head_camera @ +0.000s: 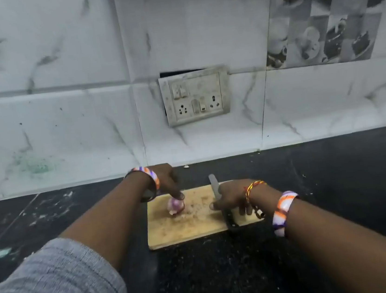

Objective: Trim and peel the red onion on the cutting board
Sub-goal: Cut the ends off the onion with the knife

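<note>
A small red onion (175, 206) lies on the left part of the wooden cutting board (187, 227), with a bit of loose skin at its near side. My left hand (167, 181) reaches over it from the far side, fingertips touching its top. A knife (216, 187) lies across the board's right part, blade pointing away, dark handle towards me. My right hand (232, 198) rests over the knife where blade meets handle, fingers wrapping it. Both wrists carry striped bangles.
The board sits on a black speckled counter (338, 189) that runs to a white marble-tiled wall. A switch and socket plate (195, 96) is on the wall straight behind the board. A small scrap (186, 166) lies at the wall's foot.
</note>
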`<action>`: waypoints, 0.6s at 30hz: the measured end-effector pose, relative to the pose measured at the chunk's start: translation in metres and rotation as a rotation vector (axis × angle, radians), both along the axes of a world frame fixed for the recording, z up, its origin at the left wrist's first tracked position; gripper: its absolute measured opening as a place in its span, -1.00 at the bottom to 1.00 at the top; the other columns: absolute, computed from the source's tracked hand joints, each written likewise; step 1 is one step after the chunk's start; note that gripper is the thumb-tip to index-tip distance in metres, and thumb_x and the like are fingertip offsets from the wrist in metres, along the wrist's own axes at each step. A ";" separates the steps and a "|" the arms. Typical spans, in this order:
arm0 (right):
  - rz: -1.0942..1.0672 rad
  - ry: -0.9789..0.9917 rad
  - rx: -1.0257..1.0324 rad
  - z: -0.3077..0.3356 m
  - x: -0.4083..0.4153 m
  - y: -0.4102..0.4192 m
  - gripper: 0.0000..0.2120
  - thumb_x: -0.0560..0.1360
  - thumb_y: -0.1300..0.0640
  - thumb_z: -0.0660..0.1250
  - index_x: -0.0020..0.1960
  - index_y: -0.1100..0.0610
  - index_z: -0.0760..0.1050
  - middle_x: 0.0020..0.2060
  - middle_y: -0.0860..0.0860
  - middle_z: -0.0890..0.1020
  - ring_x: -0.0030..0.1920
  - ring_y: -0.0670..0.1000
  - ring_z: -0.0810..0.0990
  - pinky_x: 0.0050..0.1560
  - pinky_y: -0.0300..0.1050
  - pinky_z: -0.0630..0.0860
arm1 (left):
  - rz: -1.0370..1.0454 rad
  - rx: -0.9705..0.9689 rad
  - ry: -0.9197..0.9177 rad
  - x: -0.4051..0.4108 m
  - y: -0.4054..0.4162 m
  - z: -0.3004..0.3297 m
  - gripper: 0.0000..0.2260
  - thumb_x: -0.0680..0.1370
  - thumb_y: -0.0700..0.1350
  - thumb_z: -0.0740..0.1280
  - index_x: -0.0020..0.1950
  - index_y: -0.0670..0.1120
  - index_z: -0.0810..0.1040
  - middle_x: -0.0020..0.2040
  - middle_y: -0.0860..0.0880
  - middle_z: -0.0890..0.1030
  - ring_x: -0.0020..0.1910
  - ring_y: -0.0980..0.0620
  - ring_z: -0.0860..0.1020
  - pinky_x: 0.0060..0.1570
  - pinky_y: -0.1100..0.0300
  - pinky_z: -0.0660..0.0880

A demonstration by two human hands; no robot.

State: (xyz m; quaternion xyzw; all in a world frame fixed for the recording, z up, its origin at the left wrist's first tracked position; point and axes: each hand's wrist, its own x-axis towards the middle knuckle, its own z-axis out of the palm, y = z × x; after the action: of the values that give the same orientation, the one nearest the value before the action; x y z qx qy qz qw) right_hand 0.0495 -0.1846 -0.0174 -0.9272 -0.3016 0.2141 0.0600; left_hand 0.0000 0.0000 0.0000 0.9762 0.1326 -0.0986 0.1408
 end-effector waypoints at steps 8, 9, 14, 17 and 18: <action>-0.100 -0.087 0.060 -0.032 -0.001 0.002 -0.57 0.52 0.16 0.22 0.34 0.28 0.29 0.17 0.23 0.53 0.06 0.12 0.54 0.04 -0.08 0.48 | -0.032 -0.164 -0.146 -0.005 0.005 -0.054 -0.71 0.45 -0.21 0.31 0.14 -0.02 0.62 0.16 -0.06 0.64 0.10 -0.04 0.58 0.12 0.18 0.46; -0.110 -0.075 0.089 -0.031 0.000 0.000 -0.60 0.53 0.15 0.19 0.33 0.29 0.30 0.17 0.22 0.53 0.08 0.12 0.54 0.05 -0.08 0.48 | 0.002 -0.172 -0.189 -0.004 0.005 -0.056 -0.72 0.44 -0.21 0.34 0.13 -0.03 0.62 0.15 -0.07 0.64 0.10 -0.04 0.58 0.10 0.20 0.46; -0.266 0.118 0.426 -0.031 0.005 -0.007 -0.71 0.59 0.10 0.06 0.14 0.31 0.35 -0.29 0.08 0.44 -0.38 0.01 0.44 -0.38 -0.11 0.44 | 0.144 -0.243 -0.411 0.006 -0.015 -0.073 -0.60 0.38 -0.02 0.45 0.18 -0.11 0.58 0.19 -0.12 0.60 0.15 -0.07 0.53 0.06 0.22 0.39; -0.332 0.191 0.586 -0.032 0.002 -0.008 -0.79 0.58 0.09 0.05 0.05 0.23 0.32 -0.30 0.06 0.42 -0.40 -0.01 0.41 -0.46 -0.13 0.39 | 0.087 -0.260 -0.423 0.010 -0.023 -0.083 -0.55 0.34 -0.02 0.49 0.18 -0.12 0.56 0.16 -0.10 0.61 0.12 -0.06 0.55 0.03 0.26 0.38; -0.348 0.211 0.629 -0.033 0.001 -0.008 -0.80 0.58 0.09 0.06 0.06 0.22 0.31 -0.28 0.06 0.43 -0.39 -0.01 0.41 -0.45 -0.13 0.39 | 0.072 -0.257 -0.426 0.011 -0.024 -0.085 -0.54 0.33 -0.05 0.49 0.20 -0.12 0.56 0.17 -0.10 0.61 0.12 -0.06 0.55 0.03 0.28 0.38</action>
State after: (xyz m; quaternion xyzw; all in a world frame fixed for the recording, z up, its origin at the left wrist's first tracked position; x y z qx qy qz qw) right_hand 0.0506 -0.1931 -0.0501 -0.8735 -0.1828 0.1920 0.4083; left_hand 0.0109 -0.0237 -0.0848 0.9436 0.1211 0.0985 0.2919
